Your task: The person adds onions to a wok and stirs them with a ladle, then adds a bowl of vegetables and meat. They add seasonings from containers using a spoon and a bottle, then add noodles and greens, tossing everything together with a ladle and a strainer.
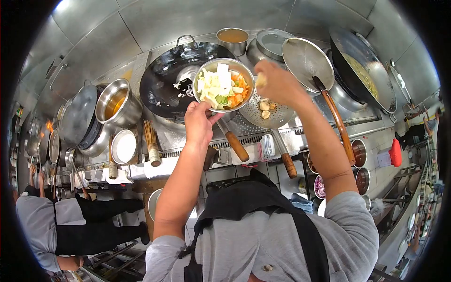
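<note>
My left hand (199, 123) grips the rim of a metal bowl (205, 104), tilted toward me in front of the wok (157, 89). Inside it lie pale cabbage pieces (206, 85), orange carrot strips (241, 96) and a white block (223, 73). To the bowl's right, my right hand (281, 84) is closed and smeared by motion, with a pale yellowish piece of food (261, 80) at its fingers. Below that hand is a perforated skimmer (279, 115) holding a few light-brown pieces, perhaps mushrooms (265, 107). White bits (184, 87) lie in the wok.
A pot of amber liquid (115, 101) stands left, and a pot of brown liquid (233, 40) behind. A strainer (307, 61), a wooden-handled ladle (336, 113) and a second wok (357, 70) are to the right. Bamboo brushes (151, 143) lean at the front edge. Another person (61, 216) stands at left.
</note>
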Demonstrator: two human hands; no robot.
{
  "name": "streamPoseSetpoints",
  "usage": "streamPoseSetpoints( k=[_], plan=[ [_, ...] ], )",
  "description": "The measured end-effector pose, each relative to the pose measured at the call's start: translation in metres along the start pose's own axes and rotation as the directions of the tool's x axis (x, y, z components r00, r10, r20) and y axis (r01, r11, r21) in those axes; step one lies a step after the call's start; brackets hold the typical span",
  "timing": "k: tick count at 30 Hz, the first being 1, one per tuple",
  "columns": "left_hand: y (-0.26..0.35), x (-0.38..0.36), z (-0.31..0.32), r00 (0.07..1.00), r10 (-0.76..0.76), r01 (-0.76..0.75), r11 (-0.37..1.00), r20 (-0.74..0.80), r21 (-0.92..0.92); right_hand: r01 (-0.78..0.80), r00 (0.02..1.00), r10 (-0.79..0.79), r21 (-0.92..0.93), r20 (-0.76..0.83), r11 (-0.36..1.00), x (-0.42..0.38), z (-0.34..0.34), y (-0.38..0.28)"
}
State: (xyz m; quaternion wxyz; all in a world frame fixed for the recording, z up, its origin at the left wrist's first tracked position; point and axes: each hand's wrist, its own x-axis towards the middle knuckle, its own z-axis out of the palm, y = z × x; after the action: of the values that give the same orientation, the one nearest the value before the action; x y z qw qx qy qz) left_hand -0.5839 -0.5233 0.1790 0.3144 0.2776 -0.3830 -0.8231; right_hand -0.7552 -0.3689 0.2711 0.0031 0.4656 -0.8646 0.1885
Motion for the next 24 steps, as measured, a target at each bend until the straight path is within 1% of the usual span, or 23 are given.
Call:
streamPoseSetpoints(
  k=[2, 3, 6, 9, 12, 13, 15, 17, 18, 19, 20, 23, 24],
  plan=[
    [0.003, -0.001, -0.001, 1.000, -0.018, 0.018, 1.000, 0.017, 0.005, -0.026, 0.991, 0.018, -0.060, -0.131, 0.998, 0.005, -0.007, 0.012],
    [0.005, -0.002, 0.001, 0.999, -0.030, 0.030, 0.999, 0.029, 0.011, -0.029, 0.982, -0.005, -0.176, -0.190, 0.984, 0.006, -0.007, 0.012],
    [0.002, -0.008, 0.010, 0.995, -0.062, 0.057, 0.997, 0.074, 0.059, 0.143, 0.980, -0.144, -0.016, -0.137, 0.990, 0.013, 0.001, 0.001],
    [-0.008, -0.009, 0.016, 0.990, -0.075, 0.057, 0.987, 0.119, 0.148, 0.282, 0.948, -0.261, 0.098, -0.184, 0.954, 0.024, 0.027, -0.016],
    [-0.012, -0.011, 0.019, 0.985, -0.088, 0.060, 0.981, 0.147, 0.184, 0.234, 0.972, -0.233, 0.151, -0.025, 0.960, 0.036, 0.036, -0.023],
    [-0.012, -0.012, 0.020, 0.986, -0.097, 0.074, 0.983, 0.133, 0.168, 0.213, 0.977, -0.214, 0.215, -0.015, 0.953, 0.038, 0.036, -0.023],
    [-0.011, -0.009, 0.016, 0.986, -0.108, 0.090, 0.985, 0.124, 0.145, 0.161, 0.987, -0.155, 0.397, -0.047, 0.904, 0.035, 0.026, -0.021],
    [-0.010, -0.007, 0.011, 0.987, -0.118, 0.104, 0.987, 0.110, 0.124, 0.106, 0.994, -0.070, 0.575, -0.085, 0.811, 0.033, 0.012, -0.016],
    [-0.008, -0.007, 0.008, 0.987, -0.122, 0.110, 0.987, 0.102, 0.118, 0.114, 0.985, -0.054, 0.385, -0.162, 0.916, 0.029, 0.002, -0.012],
    [-0.007, -0.006, 0.005, 0.988, -0.125, 0.114, 0.987, 0.095, 0.113, 0.102, 0.969, -0.057, 0.178, -0.242, 0.979, 0.025, -0.010, -0.007],
    [-0.006, -0.006, 0.004, 0.989, -0.122, 0.111, 0.986, 0.086, 0.122, 0.068, 0.944, -0.076, -0.035, -0.321, 0.997, 0.024, -0.016, -0.005],
    [-0.004, -0.005, 0.005, 0.990, -0.120, 0.108, 0.984, 0.078, 0.143, 0.094, 0.971, -0.108, -0.071, -0.213, 0.993, 0.017, -0.017, -0.013],
    [-0.005, -0.005, 0.007, 0.989, -0.122, 0.110, 0.984, 0.080, 0.143, 0.184, 0.967, -0.187, -0.035, -0.170, 0.982, 0.014, -0.008, -0.016]
  ],
)
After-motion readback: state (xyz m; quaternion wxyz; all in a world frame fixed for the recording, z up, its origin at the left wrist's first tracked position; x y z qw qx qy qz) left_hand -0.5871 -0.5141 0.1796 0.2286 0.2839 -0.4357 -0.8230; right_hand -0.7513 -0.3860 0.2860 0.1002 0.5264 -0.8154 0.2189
